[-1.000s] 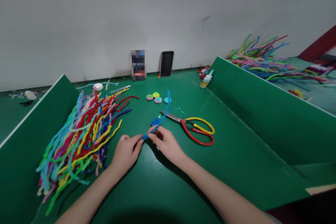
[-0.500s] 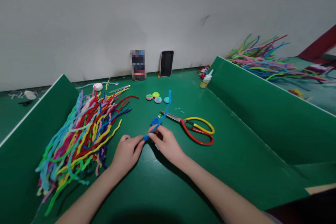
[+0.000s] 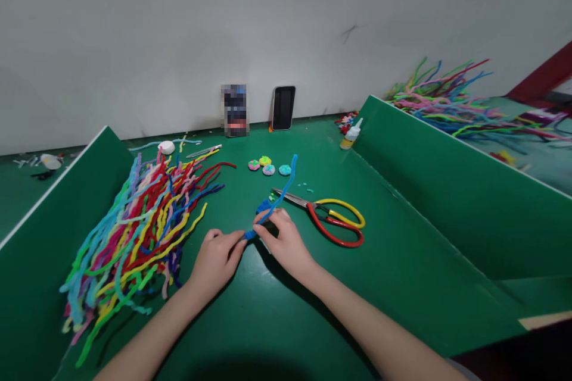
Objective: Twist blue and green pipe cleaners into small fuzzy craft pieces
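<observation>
A blue fuzzy stem rises from between my two hands, its free end pointing up and slightly right. My left hand pinches the coiled lower part of the stem near the middle of the green table. Fingers and thumb of my right hand are closed on the same stem just right of the coil. Just beyond my right fingertips lies a darker blue fuzzy piece. Scissors with one red and one yellow handle rest right of my right hand.
Many coloured fuzzy stems are piled at left. Several small round fuzzy pieces lie ahead. Tweezers, a glue bottle and two upright phones stand or lie farther back. Green side panels flank the table.
The free end of the blue stem has swung slightly right. My right hand has shifted slightly, while my left hand has stayed almost still.
</observation>
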A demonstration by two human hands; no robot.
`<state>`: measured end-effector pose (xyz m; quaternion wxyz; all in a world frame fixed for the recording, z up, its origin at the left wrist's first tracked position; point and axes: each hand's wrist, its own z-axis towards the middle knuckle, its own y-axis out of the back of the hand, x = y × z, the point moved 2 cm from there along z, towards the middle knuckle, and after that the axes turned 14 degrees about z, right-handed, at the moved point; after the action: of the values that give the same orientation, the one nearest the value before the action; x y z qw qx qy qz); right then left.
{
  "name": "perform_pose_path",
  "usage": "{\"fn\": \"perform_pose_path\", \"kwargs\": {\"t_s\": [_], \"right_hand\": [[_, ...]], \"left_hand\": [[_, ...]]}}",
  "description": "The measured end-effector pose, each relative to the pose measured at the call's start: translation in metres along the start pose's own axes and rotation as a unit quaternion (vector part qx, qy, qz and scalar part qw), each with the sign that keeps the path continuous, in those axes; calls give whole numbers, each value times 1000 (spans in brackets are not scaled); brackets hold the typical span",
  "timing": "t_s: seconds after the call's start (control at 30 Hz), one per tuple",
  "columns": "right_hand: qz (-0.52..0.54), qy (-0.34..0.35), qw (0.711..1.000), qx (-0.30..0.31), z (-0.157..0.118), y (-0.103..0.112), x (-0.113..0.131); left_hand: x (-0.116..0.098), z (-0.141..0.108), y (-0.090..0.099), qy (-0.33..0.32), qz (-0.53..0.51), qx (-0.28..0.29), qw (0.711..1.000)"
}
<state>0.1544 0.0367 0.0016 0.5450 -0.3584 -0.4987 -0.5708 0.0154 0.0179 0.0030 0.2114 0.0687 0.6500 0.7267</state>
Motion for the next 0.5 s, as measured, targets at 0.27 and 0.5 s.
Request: {"fn": "perform_pose_path", "kwargs": {"t_s": [0.27, 0.5], "right_hand": [[27, -29, 999, 10, 1, -1, 1], [52, -56, 997, 19, 2, -2, -3]], "left_hand": [[-1, 0, 0, -13, 4, -10, 1000], [-1, -1, -1, -46, -2, -45, 998]]}}
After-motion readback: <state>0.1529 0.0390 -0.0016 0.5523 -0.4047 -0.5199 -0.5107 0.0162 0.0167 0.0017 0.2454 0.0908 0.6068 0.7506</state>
